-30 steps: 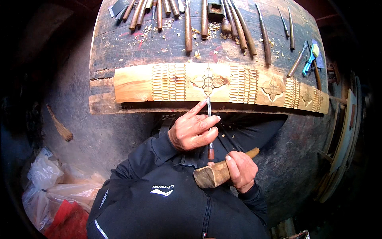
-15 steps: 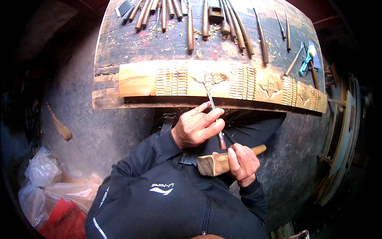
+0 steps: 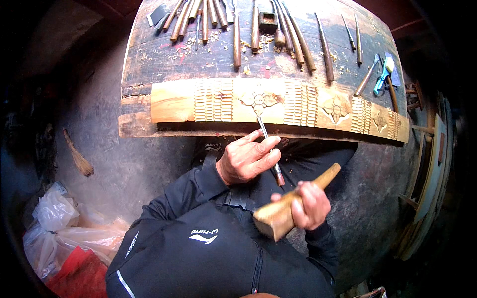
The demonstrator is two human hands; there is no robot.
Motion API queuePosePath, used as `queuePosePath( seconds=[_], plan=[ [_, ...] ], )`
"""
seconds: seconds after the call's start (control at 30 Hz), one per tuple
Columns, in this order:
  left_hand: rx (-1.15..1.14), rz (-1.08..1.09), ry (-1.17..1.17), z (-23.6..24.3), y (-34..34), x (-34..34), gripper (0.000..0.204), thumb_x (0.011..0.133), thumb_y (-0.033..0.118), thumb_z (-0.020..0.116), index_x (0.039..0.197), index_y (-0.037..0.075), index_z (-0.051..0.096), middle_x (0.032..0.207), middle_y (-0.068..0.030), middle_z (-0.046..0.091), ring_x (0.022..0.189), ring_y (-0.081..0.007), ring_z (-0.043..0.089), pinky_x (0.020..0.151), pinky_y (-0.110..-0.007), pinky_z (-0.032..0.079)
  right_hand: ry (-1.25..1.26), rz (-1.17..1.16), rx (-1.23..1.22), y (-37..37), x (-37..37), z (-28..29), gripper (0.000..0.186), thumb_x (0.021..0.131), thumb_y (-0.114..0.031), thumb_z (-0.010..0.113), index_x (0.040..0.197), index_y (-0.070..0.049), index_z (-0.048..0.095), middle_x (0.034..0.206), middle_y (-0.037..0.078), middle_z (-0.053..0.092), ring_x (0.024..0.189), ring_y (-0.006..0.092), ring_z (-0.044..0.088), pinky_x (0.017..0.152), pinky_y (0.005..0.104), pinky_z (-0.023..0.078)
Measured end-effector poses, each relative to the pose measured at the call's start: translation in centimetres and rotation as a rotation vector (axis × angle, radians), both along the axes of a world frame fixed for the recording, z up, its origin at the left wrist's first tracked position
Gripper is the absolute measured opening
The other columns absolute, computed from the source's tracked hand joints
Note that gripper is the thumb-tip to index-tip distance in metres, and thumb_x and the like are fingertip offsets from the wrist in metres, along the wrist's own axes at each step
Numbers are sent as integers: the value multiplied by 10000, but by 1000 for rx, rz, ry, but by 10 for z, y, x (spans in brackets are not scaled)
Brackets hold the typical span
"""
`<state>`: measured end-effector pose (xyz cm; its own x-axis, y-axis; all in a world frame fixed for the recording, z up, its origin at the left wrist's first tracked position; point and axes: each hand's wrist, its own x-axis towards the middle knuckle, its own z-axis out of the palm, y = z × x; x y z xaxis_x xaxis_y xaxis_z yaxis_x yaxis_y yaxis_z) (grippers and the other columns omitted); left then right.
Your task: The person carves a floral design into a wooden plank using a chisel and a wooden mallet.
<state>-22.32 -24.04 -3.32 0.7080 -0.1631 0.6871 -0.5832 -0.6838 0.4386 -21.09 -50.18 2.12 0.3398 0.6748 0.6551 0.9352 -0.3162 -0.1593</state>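
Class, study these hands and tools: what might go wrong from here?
The mallet in the right hand could glance off the chisel and strike the left hand gripping it. The chisel's tip, at the lower end of the carved flower, might slip and scar the design.

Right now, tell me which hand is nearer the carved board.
Left. The left hand is just below the carved board's near edge, holding a chisel; the right hand is farther back toward the body, gripping a wooden mallet.
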Motion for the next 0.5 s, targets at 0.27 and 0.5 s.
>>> queuePosePath(
  seconds=[0.27, 0.5],
  plan=[
    [0, -29, 86, 15, 15, -4, 267, 849, 110, 862, 1080, 34, 752, 1213, -223, 818, 1001, -296, 836, 1056, -547, 643, 140, -1, -68, 7, -11, 15, 652, 864, -275, 1010, 1299, -97, 559, 1053, 151, 720, 887, 282, 761, 750, 385, 658],
    [-33, -72, 109, 10, 32, -13, 248, 866, 97, 815, 1076, 19, 709, 1253, -256, 806, 1029, -348, 836, 1070, -567, 635, 35, 72, -49, 38, -15, 23, 690, 872, -291, 1008, 1341, -95, 542, 997, 125, 722, 850, 253, 757, 737, 357, 657]
  ],
)
